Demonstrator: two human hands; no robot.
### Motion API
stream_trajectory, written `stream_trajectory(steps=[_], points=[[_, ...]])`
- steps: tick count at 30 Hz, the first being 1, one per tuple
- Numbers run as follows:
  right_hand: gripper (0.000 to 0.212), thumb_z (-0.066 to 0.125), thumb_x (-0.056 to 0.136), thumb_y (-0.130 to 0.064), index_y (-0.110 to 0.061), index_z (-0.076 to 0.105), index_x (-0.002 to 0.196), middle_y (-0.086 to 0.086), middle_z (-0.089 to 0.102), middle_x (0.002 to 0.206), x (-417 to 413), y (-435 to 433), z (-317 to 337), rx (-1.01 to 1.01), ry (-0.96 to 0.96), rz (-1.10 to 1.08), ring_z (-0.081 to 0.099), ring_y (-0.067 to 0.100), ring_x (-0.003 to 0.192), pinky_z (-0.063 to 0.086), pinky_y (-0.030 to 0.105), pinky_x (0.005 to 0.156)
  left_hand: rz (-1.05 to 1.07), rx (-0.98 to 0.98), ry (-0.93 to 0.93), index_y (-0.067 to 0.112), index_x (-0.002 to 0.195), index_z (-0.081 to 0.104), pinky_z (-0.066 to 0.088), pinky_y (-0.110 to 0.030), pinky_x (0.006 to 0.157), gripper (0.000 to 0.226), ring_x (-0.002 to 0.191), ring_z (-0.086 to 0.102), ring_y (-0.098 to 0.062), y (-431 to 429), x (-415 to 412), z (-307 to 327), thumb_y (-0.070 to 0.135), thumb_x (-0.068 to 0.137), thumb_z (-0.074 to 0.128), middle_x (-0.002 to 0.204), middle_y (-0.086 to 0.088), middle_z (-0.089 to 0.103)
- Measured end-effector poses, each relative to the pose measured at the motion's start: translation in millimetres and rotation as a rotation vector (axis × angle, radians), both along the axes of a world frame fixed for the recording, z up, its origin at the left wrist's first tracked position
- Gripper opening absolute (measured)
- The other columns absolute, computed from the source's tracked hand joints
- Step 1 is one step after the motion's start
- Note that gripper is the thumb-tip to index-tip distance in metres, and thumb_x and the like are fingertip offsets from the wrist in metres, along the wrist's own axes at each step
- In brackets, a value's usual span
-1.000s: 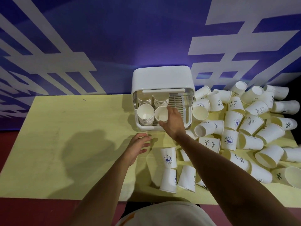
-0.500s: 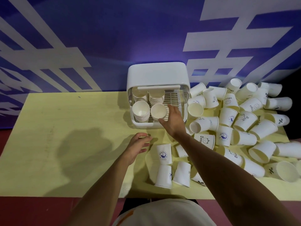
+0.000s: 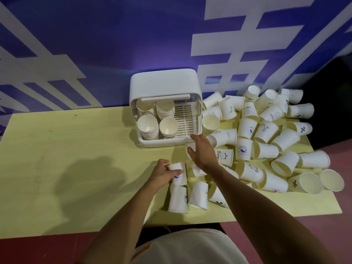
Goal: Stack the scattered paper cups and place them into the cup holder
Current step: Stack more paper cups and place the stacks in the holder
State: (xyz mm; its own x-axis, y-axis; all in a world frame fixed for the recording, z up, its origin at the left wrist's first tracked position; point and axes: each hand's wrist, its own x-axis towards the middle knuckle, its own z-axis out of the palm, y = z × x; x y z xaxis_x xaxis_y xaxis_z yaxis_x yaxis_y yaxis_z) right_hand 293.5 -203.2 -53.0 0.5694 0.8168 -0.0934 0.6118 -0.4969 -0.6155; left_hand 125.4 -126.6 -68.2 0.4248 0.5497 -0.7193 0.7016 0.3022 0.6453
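Left grip [image 3: 162, 173] fingers curled, pinching; right grip [image 3: 202, 149] spread, palm down.

Head-worn view looks forward and down, close over table [image 3: 76, 149] and cup holder [image 3: 163, 80]

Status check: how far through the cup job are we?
Done: four stacks sit in the holder, left side; its right side is bare. In hand: left hand grips one upturned cup; right hand hovers open before the holder. Left: a large pile of loose cups lies on the table, right of the holder.
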Motion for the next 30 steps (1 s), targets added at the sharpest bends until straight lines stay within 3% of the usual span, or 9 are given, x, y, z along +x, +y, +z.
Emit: stream_trajectory(steps=[4, 8, 15, 21, 25, 30], points=[[0.051, 0.066, 0.090, -0.023, -0.009, 0.052, 0.136, 0.012, 0.056, 0.131, 2, -16, -5, -0.053, -0.044, -0.030, 0.055, 0.031, 0.117, 0.051, 0.041, 0.089, -0.021, 0.030, 0.031, 0.016, 0.143, 0.031, 0.049, -0.029, 0.088, 0.089, 0.111, 0.062, -0.022, -5, 5, -15, 0.034, 0.075, 0.085, 0.133, -0.010, 0.058], [0.053, 0.074, 0.082, -0.022, -0.006, 0.057, 0.129, 0.015, 0.061, 0.119, -2, -26, -10, -0.069, -0.103, -0.074, 0.059, 0.034, 0.105, 0.053, 0.042, 0.082, -0.034, 0.040, 0.045, 0.014, 0.145, 0.027, 0.048, -0.029, 0.090, 0.090, 0.114, 0.060, -0.023, -12, 11, -17, 0.034, 0.078, 0.083, 0.134, -0.009, 0.054], [0.049, 0.074, 0.073, -0.007, -0.001, 0.062, 0.119, 0.017, 0.063, 0.119, 0, -25, -15, -0.100, -0.219, 0.086, 0.060, 0.037, 0.104, 0.056, 0.044, 0.078, -0.017, 0.061, 0.075, 0.016, 0.145, 0.029, 0.049, -0.038, 0.100, 0.083, 0.115, 0.059, -0.025, -10, 13, -23, 0.032, 0.081, 0.080, 0.135, -0.010, 0.055], [0.041, 0.072, 0.070, 0.003, -0.001, 0.065, 0.111, 0.017, 0.067, 0.105, 7, -12, -17, -0.155, -0.389, 0.223, 0.064, 0.034, 0.093, 0.056, 0.042, 0.076, 0.053, 0.066, 0.032, 0.017, 0.145, 0.029, 0.056, -0.036, 0.082, 0.081, 0.106, 0.064, -0.024, 1, 2, -21, 0.029, 0.081, 0.078, 0.129, -0.009, 0.058], [0.043, 0.071, 0.067, 0.007, 0.002, 0.064, 0.109, 0.019, 0.065, 0.097, 6, -5, -23, -0.201, -0.415, 0.263, 0.064, 0.038, 0.086, 0.057, 0.045, 0.072, 0.118, 0.054, -0.005, 0.017, 0.144, 0.030, 0.050, -0.023, 0.061, 0.076, 0.100, 0.064, -0.020, 11, -9, -18, 0.025, 0.084, 0.077, 0.129, -0.010, 0.057], [0.045, 0.071, 0.074, -0.006, -0.003, 0.062, 0.118, 0.017, 0.063, 0.107, 1, 2, -23, -0.253, -0.381, 0.309, 0.061, 0.036, 0.098, 0.053, 0.046, 0.084, 0.172, 0.052, -0.024, 0.017, 0.141, 0.032, 0.048, -0.019, 0.057, 0.072, 0.097, 0.063, -0.017, 17, -16, -15, 0.023, 0.085, 0.076, 0.126, -0.010, 0.057]])
